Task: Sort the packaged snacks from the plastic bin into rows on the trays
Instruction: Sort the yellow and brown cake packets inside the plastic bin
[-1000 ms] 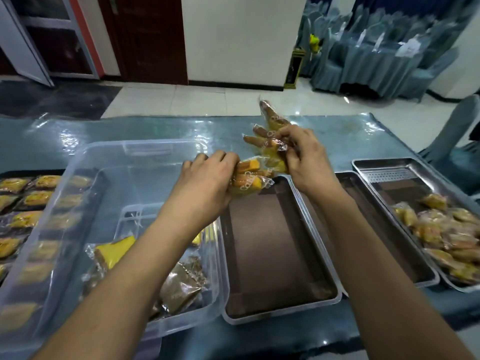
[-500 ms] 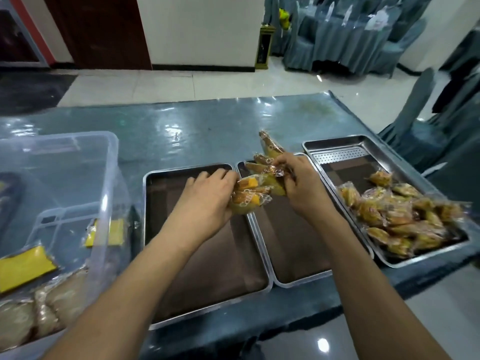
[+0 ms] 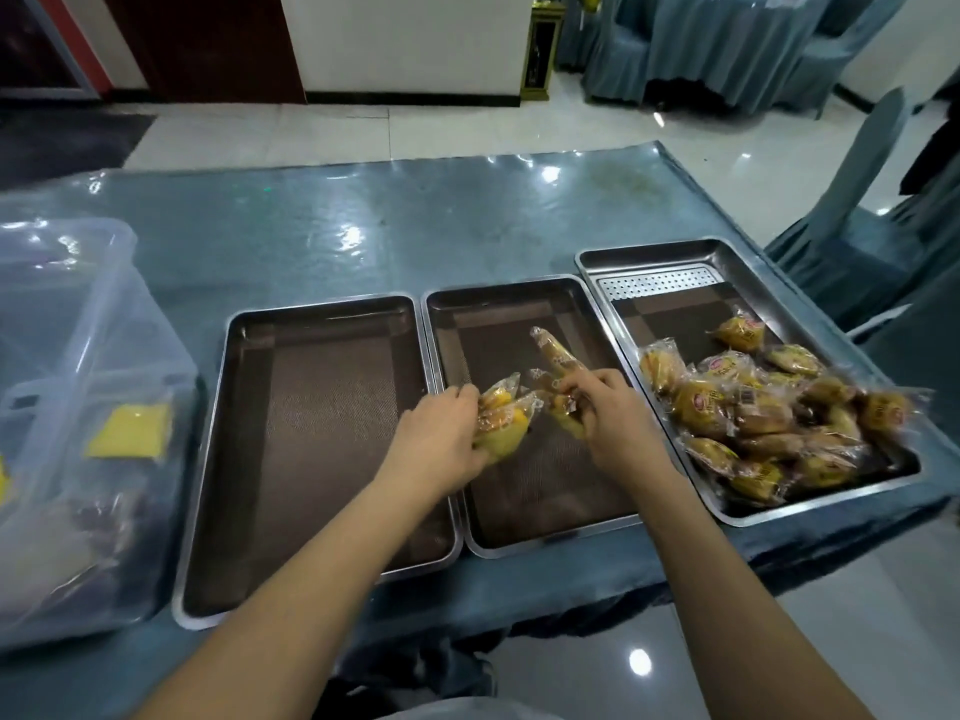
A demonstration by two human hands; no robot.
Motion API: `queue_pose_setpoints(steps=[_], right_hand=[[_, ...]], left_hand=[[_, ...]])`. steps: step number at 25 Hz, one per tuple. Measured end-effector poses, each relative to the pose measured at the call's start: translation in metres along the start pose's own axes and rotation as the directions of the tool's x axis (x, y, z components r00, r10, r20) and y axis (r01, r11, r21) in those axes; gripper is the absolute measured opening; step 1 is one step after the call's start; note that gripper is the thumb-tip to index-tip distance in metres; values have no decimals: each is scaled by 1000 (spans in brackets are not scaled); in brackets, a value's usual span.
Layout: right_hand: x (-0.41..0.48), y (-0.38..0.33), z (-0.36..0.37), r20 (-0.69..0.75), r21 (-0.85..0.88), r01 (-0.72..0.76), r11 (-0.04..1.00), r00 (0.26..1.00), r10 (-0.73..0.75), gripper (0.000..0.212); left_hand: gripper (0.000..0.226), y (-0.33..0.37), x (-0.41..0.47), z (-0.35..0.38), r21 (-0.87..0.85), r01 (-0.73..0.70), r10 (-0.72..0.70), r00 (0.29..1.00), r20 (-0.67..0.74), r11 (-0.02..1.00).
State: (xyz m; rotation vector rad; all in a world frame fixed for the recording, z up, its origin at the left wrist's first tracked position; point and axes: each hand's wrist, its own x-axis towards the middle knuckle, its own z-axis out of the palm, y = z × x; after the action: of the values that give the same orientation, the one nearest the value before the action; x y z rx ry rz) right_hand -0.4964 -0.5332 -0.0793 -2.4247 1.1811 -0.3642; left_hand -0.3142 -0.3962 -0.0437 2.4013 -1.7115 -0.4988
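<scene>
The bin (image 3: pixel 78 356), with few snacks left, now sits at far left. The left hand (image 3: pixel 441 433) grips yellow packets (image 3: pixel 506 415) and the right hand (image 3: pixel 602 413) clutches several more (image 3: pixel 553 356), both carried from the bin to over the middle tray (image 3: pixel 519 548), likely for laying rows. The right tray (image 3: pixel 831 511) holds a pile; labels are unreadable.

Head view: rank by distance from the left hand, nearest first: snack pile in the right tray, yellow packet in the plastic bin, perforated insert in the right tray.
From the left hand:
1. Snack pile, to its right in the right tray.
2. Perforated insert, right and farther back, at that tray's far end.
3. Yellow packet, far left inside the plastic bin.
</scene>
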Motion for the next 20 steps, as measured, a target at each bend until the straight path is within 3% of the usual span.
queue_pose_setpoints(steps=[5, 10, 12, 14, 16, 18, 20], right_hand=[[-11, 36, 18, 74, -197, -47, 979, 995, 63, 54], [-23, 52, 33, 101, -291, -39, 956, 992, 72, 90], [-30, 57, 44, 119, -288, -56, 956, 989, 93, 87], [-35, 60, 50, 136, -277, -86, 957, 982, 128, 67], [-40, 61, 54, 130, -265, -106, 958, 981, 144, 52], [-46, 62, 59, 99, -263, -87, 961, 988, 117, 49], [-47, 64, 62, 55, -260, -49, 964, 996, 65, 50]], left_hand=[[46, 18, 15, 34, -249, 180, -185, 983, 5, 952], [43, 24, 32, 75, -610, 368, -378, 918, 119, 702], [42, 24, 33, 95, -660, 408, -403, 899, 170, 631], [42, 21, 32, 113, -627, 431, -407, 893, 193, 649], [47, 17, 31, 124, -522, 441, -399, 895, 199, 730], [54, 16, 32, 127, -372, 423, -389, 906, 168, 826], [65, 18, 34, 125, -345, 399, -388, 916, 103, 850]])
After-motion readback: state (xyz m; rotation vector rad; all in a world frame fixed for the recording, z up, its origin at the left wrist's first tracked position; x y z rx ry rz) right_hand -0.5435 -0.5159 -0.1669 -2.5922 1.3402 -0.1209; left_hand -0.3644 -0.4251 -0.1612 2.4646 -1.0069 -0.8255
